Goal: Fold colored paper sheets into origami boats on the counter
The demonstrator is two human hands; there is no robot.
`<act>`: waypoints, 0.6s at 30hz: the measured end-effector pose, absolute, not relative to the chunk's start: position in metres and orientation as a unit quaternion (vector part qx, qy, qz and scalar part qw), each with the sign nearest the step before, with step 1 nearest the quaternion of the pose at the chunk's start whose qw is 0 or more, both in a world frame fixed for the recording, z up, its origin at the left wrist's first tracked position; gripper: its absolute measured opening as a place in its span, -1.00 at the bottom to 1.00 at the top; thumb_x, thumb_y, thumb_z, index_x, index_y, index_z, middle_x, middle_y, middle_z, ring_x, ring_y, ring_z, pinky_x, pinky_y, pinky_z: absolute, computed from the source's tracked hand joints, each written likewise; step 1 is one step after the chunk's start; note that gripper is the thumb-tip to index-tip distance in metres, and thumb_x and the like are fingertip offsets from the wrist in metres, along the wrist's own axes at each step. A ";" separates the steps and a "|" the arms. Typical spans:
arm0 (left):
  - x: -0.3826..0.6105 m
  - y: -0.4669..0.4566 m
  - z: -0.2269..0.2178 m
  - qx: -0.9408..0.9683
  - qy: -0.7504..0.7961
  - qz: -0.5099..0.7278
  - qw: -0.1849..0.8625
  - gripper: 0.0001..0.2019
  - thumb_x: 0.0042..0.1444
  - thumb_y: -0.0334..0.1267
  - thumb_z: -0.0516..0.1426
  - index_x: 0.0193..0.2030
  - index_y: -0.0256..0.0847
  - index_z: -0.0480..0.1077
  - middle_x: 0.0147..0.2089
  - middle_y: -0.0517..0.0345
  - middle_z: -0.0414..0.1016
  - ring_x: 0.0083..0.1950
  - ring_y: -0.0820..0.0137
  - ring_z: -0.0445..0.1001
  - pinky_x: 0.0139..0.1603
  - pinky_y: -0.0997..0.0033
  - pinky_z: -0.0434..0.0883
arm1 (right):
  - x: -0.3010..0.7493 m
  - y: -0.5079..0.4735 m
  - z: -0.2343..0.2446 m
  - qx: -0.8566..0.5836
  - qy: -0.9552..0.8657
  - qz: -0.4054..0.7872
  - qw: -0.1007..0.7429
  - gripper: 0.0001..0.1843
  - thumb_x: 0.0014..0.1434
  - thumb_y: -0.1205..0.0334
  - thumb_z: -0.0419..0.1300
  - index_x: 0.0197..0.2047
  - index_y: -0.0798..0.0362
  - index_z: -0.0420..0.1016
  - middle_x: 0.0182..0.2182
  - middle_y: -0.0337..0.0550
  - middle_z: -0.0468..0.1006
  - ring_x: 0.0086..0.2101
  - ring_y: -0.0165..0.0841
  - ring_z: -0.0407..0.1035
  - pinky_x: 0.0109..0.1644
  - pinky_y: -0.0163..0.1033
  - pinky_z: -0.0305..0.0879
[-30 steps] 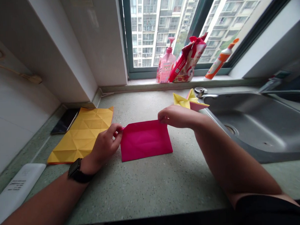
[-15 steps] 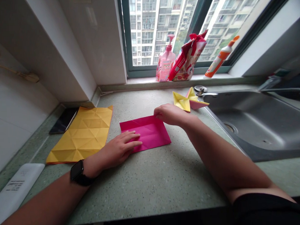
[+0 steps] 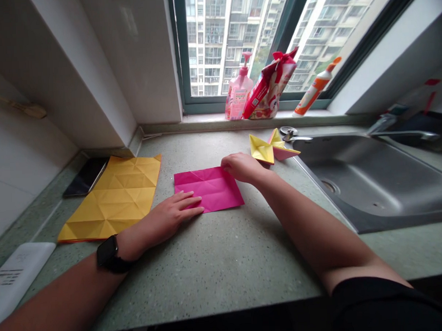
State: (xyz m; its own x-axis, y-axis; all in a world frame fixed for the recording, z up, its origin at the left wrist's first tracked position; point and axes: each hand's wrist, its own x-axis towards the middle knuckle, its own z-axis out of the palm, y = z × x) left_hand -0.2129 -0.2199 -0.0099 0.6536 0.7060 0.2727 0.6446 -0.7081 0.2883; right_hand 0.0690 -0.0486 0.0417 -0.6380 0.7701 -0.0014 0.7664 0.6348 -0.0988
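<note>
Nearest the viewer, a person's two bare arms reach from the lower corners over a speckled green counter, a black smartwatch on the left wrist. The left hand is unclenched, palm down, its fingers slightly spread and resting on the near left part of a magenta paper. This paper is a creased, four-sided piece lying between the two hands. Farther out, the right hand is curled at the paper's far right corner; its fingertips are hidden, so whether they pinch the edge or only press on it cannot be told. Left of the left hand, near the counter's end, is a white slab with dark printing. Beyond it, also left of that hand, a yellow paper lies covered in triangular creases, with a dark, flat, phone-like object at its far left edge. Just beyond the right hand stands a pointed yellow-and-pink folded shape. Right of that hand is a steel sink. Farthest, on the ledge beyond both hands, are a pink pump bottle, a red bag and a tilted orange-and-white bottle, before a window showing apartment blocks.
</note>
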 end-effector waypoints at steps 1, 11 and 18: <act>-0.213 -0.219 -0.011 0.907 0.371 0.184 0.079 -0.38 0.39 -0.62 0.10 0.39 0.16 0.51 0.44 0.06 0.53 0.49 0.17 0.48 0.48 -0.16 0.46 | 0.068 -0.049 0.040 -0.432 -0.901 0.046 0.024 -0.72 0.39 0.38 0.18 -0.05 -0.01 0.74 -0.03 0.02 0.75 -0.02 -0.12 0.59 0.01 -0.17 0.42; -0.211 -0.217 -0.012 0.917 0.358 0.171 0.038 -0.38 0.38 -0.59 0.09 0.38 0.19 0.52 0.41 0.09 0.55 0.38 0.17 0.55 0.41 -0.07 0.51 | 0.060 -0.098 0.078 -0.330 -0.915 0.081 0.217 -0.73 0.47 0.26 0.22 0.15 -0.07 0.67 0.15 0.00 0.62 0.12 -0.13 0.51 0.26 -0.03 0.41; -0.200 -0.225 -0.004 0.919 0.370 0.134 0.020 -0.58 0.49 -0.27 0.13 0.41 0.07 0.51 0.38 -0.09 0.51 0.38 0.03 0.46 0.42 -0.14 0.45 | 0.067 -0.127 0.011 -0.223 -0.951 0.158 0.140 -0.82 0.41 0.25 0.33 0.03 -0.01 0.71 0.08 0.02 0.67 0.07 -0.16 0.55 0.22 0.00 0.49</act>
State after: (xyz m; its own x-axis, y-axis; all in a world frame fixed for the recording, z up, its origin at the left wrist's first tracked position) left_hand -0.1998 -0.2249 -0.0043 0.6900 0.6859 0.2313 0.6751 -0.7250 0.1363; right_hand 0.0671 -0.1270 0.0111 -0.8608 0.4695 0.1964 0.3805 0.8500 -0.3643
